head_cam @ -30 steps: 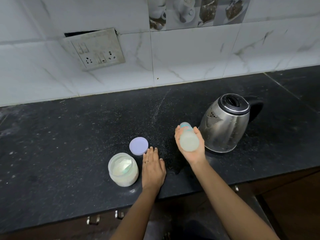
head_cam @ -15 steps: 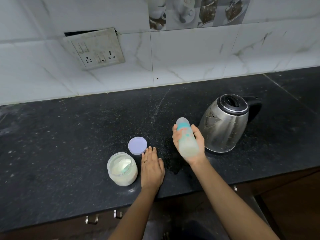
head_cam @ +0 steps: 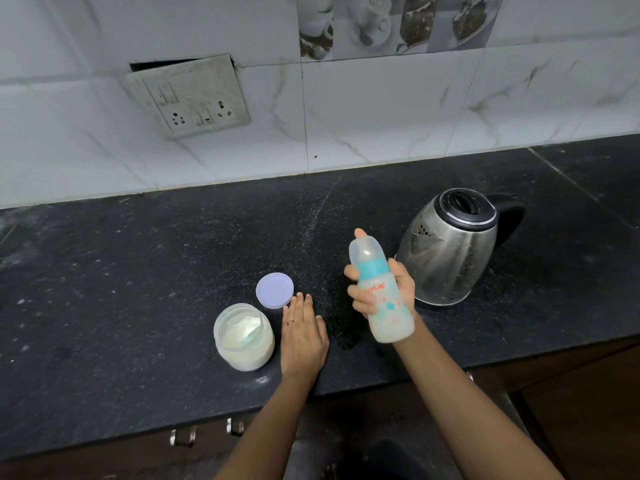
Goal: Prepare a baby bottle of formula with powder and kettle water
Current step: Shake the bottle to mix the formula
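My right hand [head_cam: 401,292] grips a capped baby bottle [head_cam: 379,289] with a teal collar, held nearly upright above the counter, its base full of milky liquid. My left hand [head_cam: 303,332] lies flat, palm down, on the black counter [head_cam: 121,289], holding nothing. An open jar of white formula powder [head_cam: 244,337] stands just left of that hand. The jar's lilac lid [head_cam: 274,290] lies beyond the jar, by my left fingertips. A steel kettle [head_cam: 453,247] with a black lid and handle stands right of the bottle.
A tiled wall with a socket panel [head_cam: 190,98] runs behind the counter. The counter's front edge is close to my arms, with drawer handles [head_cam: 183,436] below it.
My right hand has swung the bottle from base-toward-me to nearly upright, cap up and slightly raised. The left hand, jar, lid and kettle have not moved.
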Demonstrator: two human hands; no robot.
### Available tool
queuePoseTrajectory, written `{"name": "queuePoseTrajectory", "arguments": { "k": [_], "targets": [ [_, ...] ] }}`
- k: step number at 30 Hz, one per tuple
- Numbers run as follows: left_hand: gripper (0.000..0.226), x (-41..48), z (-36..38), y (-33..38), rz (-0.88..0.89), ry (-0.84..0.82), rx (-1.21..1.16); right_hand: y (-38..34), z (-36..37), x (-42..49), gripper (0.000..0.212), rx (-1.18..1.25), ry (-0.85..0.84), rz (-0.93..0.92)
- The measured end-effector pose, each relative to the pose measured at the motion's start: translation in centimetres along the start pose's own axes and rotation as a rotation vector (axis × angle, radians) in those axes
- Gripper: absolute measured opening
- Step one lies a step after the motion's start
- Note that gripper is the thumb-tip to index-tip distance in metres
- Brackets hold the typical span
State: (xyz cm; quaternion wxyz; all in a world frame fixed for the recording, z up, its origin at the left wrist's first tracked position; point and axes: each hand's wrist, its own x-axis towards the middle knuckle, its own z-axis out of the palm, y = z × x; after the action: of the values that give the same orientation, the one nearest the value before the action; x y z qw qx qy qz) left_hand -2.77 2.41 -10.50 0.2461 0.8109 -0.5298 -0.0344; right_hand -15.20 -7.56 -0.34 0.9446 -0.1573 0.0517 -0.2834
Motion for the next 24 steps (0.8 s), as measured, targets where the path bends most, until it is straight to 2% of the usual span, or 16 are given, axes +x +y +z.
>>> {"name": "queuePoseTrajectory", "arguments": {
  "k": [1, 3, 4, 6, 9, 11, 13, 16, 18, 20, 21, 24],
  "targets": [
    [0.056, 0.0, 0.0, 0.0, -0.004, -0.003, 0.000, 0.0, 0.3, 0.2, 0.056, 0.008, 0.022, 0.005],
    [0.057, 0.0, 0.0, 0.0, -0.010, -0.008, 0.003, -0.2, 0.2, 0.4, 0.064, 0.173, 0.135, -0.012],
    [0.057, 0.0, 0.0, 0.0, -0.009, -0.010, 0.005, -0.3, -0.3, 0.5, 0.064, 0.248, 0.107, 0.016],
    [0.055, -0.1, 0.0, 0.0, 0.002, -0.009, 0.007, -0.2, -0.6, 0.4, 0.059, 0.126, 0.051, 0.072],
    [0.055, 0.0, 0.0, 0.0, -0.001, -0.001, 0.005, -0.5, 0.2, 0.2, 0.065, -0.070, 0.042, 0.018],
    [0.056, 0.0, 0.0, 0.0, -0.004, 0.001, 0.004, -0.9, 1.0, 0.6, 0.069, 0.078, 0.082, 0.011],
    [0.055, 0.0, 0.0, 0.0, 0.001, -0.001, 0.010, -1.3, 0.8, 1.1, 0.064, 0.170, 0.099, -0.008],
    [0.056, 0.0, 0.1, -0.1, 0.002, -0.003, 0.002, -0.9, 0.8, 1.0, 0.052, -0.024, 0.070, -0.028],
    [0.057, 0.0, 0.2, -0.1, -0.007, -0.008, 0.000, -0.8, 1.6, 1.0, 0.055, -0.008, 0.076, -0.037],
    [0.057, 0.0, 0.3, -0.1, -0.012, -0.011, 0.000, -1.0, 1.5, 1.0, 0.062, 0.149, 0.150, -0.059],
    [0.057, 0.0, 0.2, -0.1, -0.012, -0.011, -0.002, -1.2, 1.1, 1.1, 0.061, 0.201, 0.135, -0.048],
    [0.057, 0.0, 0.2, -0.1, -0.008, -0.009, -0.010, -0.9, 0.8, 0.7, 0.051, 0.057, 0.075, -0.022]
  ]
}}
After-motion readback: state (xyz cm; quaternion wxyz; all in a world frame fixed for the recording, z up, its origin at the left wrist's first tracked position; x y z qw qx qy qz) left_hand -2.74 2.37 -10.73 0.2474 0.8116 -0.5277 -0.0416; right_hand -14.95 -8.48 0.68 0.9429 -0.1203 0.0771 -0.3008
